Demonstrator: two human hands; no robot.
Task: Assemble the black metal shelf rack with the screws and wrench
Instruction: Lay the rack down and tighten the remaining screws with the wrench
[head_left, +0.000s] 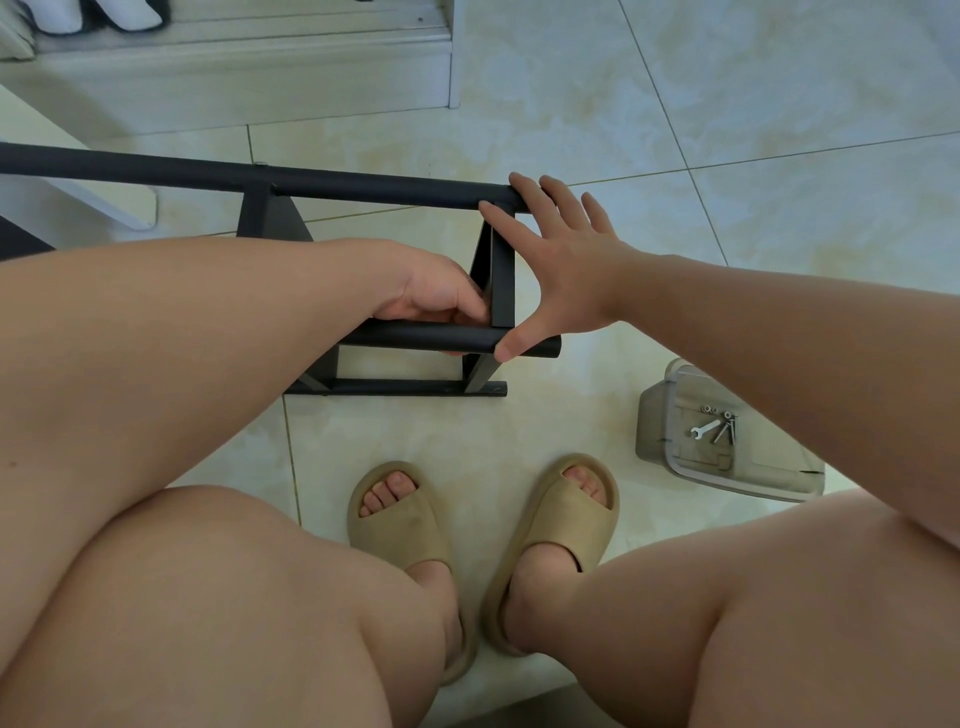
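Note:
The black metal shelf rack (363, 184) stands on the tiled floor in front of my knees, with two round rails and an end frame (503, 280). My left hand (441, 296) grips the near rail (441, 336) from above, fingers curled round it. My right hand (563, 260) is spread wide across the rack's end: its fingertips rest on the far rail and its thumb presses the near rail's end. A small silver wrench (705, 430) and a few screws (719, 413) lie in a clear plastic container (654, 431) on the floor at my right.
My feet in tan slippers (400, 525) stand just behind the rack. A white cabinet base (234, 67) runs along the far left, with a white panel (119, 202) leaning at the left edge. Pale floor tiles stretch to the right.

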